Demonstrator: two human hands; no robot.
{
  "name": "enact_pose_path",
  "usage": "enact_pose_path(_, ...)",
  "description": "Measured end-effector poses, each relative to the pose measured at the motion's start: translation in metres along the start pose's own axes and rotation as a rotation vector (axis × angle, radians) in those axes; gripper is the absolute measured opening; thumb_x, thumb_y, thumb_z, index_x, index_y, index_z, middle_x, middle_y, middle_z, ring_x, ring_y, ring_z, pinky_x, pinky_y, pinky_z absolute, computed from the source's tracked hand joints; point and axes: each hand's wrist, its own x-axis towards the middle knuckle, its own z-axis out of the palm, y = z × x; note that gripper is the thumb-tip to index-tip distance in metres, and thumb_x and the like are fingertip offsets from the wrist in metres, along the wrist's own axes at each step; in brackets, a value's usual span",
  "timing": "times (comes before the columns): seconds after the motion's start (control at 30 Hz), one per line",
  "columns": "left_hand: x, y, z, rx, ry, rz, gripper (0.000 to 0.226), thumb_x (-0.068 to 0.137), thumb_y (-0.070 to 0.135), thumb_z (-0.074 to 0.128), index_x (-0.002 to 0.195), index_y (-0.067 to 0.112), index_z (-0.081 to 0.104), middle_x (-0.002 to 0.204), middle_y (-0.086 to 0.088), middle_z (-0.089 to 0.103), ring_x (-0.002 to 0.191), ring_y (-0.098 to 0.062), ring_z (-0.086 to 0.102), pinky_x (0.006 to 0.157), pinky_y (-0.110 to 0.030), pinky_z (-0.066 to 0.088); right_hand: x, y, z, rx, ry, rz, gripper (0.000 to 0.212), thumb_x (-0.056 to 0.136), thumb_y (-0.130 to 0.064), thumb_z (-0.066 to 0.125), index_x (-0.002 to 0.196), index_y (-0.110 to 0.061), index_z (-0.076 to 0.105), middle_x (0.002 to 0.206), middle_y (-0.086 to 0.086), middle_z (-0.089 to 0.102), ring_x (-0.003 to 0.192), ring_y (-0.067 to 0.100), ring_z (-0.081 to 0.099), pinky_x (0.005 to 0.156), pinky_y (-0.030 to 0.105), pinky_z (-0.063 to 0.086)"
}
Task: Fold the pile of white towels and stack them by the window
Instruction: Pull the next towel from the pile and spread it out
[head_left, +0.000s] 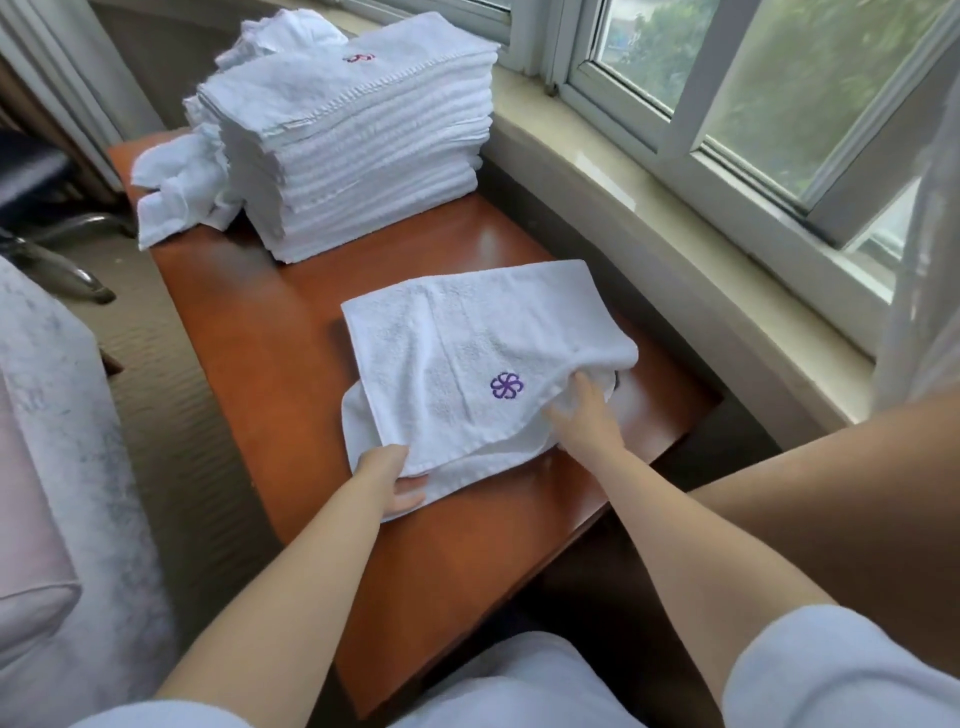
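Well along now: tall folded stack (363, 135) upper centre by the window (727, 93), loose towels (176, 182) left waiting, left hand (392, 475) pinching and right hand (584, 415) gripping a half-folded towel (467, 353)

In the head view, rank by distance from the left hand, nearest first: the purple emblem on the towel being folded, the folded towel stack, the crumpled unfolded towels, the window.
From the left hand:
1. Purple emblem, on the towel being folded, just to its right.
2. Crumpled unfolded towels, far left of the table.
3. Folded towel stack, beside them; too close to call against 2.
4. Window, beyond the sill.
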Motion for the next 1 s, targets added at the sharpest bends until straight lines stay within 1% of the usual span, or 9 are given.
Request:
enact_pose_path(0.23, -0.002, -0.006, 0.022, -0.037, 0.122, 0.030, 0.036, 0.096, 0.024, 0.054, 0.130, 0.012, 0.051, 0.125, -0.001, 0.049, 0.112, -0.024, 0.054, 0.084, -0.034, 0.044, -0.005, -0.001, 0.009, -0.198, -0.012, 0.102, 0.040, 0.096, -0.018, 0.043, 0.135, -0.012, 0.043, 0.131, 0.012, 0.042, 0.110, 0.034, 0.056, 0.079, 0.037, 0.046)
enact_pose_path(0.37, -0.001, -0.012, 0.034, -0.027, 0.134, 0.090, 0.041, 0.097, 0.023, 0.051, 0.134, 0.006, 0.050, 0.130, -0.007, 0.055, 0.117, -0.028, 0.053, 0.095, -0.036, 0.043, -0.027, 0.010, 0.003, 0.305, 0.396, 0.548, 0.034, 0.098, -0.018, 0.043, 0.131, -0.008, 0.045, 0.138, 0.010, 0.040, 0.102, 0.034, 0.058, 0.077, 0.037, 0.044)
enact_pose_path(0.43, -0.003, -0.015, 0.037, -0.069, 0.144, 0.086, 0.029, 0.098, 0.021, 0.047, 0.123, 0.008, 0.053, 0.110, -0.002, 0.056, 0.108, -0.024, 0.050, 0.090, -0.033, 0.040, -0.041, 0.015, 0.007, 0.601, 0.493, 0.696, 0.032, 0.096, -0.010, 0.044, 0.127, -0.004, 0.046, 0.140, 0.011, 0.036, 0.092, 0.033, 0.056, 0.073, 0.035, 0.041)
enact_pose_path(0.57, -0.018, -0.016, 0.037, -0.247, 0.146, 0.098, 0.008, 0.095, 0.018, 0.048, 0.091, 0.013, 0.052, 0.082, 0.003, 0.043, 0.085, -0.017, 0.047, 0.083, -0.029, 0.036, -0.048, 0.027, 0.008, 0.854, 0.697, 0.559, 0.019, 0.087, 0.006, 0.046, 0.082, -0.011, 0.053, 0.134, 0.007, 0.039, 0.086, 0.020, 0.051, 0.081, 0.027, 0.042)
enact_pose_path(0.67, -0.024, -0.017, 0.033, -0.350, 0.130, 0.081, 0.013, 0.091, 0.023, 0.053, 0.081, 0.016, 0.051, 0.085, 0.002, 0.047, 0.080, -0.015, 0.047, 0.083, -0.028, 0.037, -0.050, 0.039, -0.007, 0.528, 0.777, 0.373, 0.016, 0.085, -0.001, 0.052, 0.083, -0.004, 0.068, 0.126, 0.013, 0.049, 0.114, 0.029, 0.047, 0.092, 0.026, 0.035)
enact_pose_path(0.73, -0.020, -0.017, 0.028, -0.449, 0.141, 0.074, 0.012, 0.087, 0.023, 0.056, 0.095, 0.014, 0.058, 0.094, 0.001, 0.053, 0.079, -0.015, 0.051, 0.075, -0.026, 0.042, -0.051, 0.048, -0.013, 0.150, 0.719, 0.375, 0.025, 0.085, -0.010, 0.055, 0.102, -0.005, 0.073, 0.128, 0.009, 0.051, 0.123, 0.028, 0.040, 0.102, 0.029, 0.028)
enact_pose_path(0.8, -0.019, -0.014, 0.024, -0.546, 0.174, 0.086, 0.028, 0.084, 0.018, 0.059, 0.112, 0.015, 0.061, 0.094, 0.000, 0.057, 0.069, -0.013, 0.053, 0.056, -0.023, 0.044, -0.051, 0.049, -0.016, 0.091, 0.609, 0.283, 0.029, 0.087, -0.008, 0.054, 0.111, -0.008, 0.069, 0.128, 0.005, 0.053, 0.126, 0.023, 0.041, 0.105, 0.032, 0.030)
enact_pose_path(0.9, -0.022, 0.000, 0.030, -0.592, 0.103, 0.212, 0.022, 0.086, 0.006, 0.062, 0.108, 0.011, 0.058, 0.083, -0.003, 0.061, 0.066, -0.015, 0.057, 0.049, -0.023, 0.045, -0.044, 0.024, -0.015, 0.569, 0.400, 0.291, 0.028, 0.095, -0.006, 0.045, 0.118, -0.010, 0.060, 0.119, 0.004, 0.060, 0.108, 0.021, 0.058, 0.091, 0.028, 0.045)
enact_pose_path(1.0, -0.042, 0.024, 0.050, -0.628, -0.196, 0.219, 0.006, 0.090, 0.001, 0.060, 0.090, 0.007, 0.060, 0.064, -0.005, 0.065, 0.052, -0.012, 0.062, 0.045, -0.018, 0.049, -0.038, -0.006, -0.008, 1.230, 0.147, 0.616, 0.018, 0.099, -0.014, 0.042, 0.106, -0.003, 0.055, 0.090, 0.013, 0.063, 0.076, 0.026, 0.064, 0.067, 0.031, 0.051)
